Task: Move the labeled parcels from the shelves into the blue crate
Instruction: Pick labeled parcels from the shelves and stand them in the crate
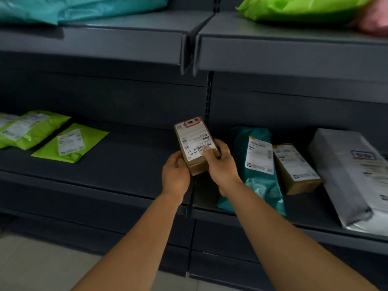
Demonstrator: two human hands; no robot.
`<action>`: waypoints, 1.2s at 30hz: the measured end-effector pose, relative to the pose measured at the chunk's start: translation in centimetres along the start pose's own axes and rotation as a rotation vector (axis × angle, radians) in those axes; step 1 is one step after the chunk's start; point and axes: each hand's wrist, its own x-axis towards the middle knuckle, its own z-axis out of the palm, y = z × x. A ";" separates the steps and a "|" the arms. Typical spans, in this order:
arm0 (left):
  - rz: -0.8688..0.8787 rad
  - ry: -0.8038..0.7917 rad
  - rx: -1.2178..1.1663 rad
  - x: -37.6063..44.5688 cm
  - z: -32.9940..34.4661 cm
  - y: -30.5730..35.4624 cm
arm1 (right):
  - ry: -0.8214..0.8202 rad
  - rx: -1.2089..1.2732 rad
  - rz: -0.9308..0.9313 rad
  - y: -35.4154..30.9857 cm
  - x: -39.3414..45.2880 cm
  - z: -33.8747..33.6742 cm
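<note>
We've got the box [194,143], small brown cardboard with matte white label, gripped in left hand [176,175] and right hand [221,162], above shelf [126,160]; crinkly teal bag [258,164] at 3 o'clock

Two bare forearms (no sleeves, watch or rings showing) end in ungloved hands.

Box [194,143] sits centre, above the lower shelf [126,156]. Two mailers [70,143] lie at nine o'clock; a bag [256,164], carton [294,166] and bundle [348,175] at three.
</note>
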 end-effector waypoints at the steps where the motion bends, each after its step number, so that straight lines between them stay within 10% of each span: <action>1: 0.013 -0.014 -0.013 -0.4 0.5 0.2 | 0.035 0.011 -0.021 -0.2 -0.6 -0.7; 16: 0.063 -0.532 -0.174 -12.6 12.6 1.5 | 0.648 0.177 -0.012 0.5 -12.5 -16.5; 36: 0.167 -1.173 0.215 -39.6 28.7 -7.4 | 1.258 0.397 0.199 13.0 -36.0 -37.7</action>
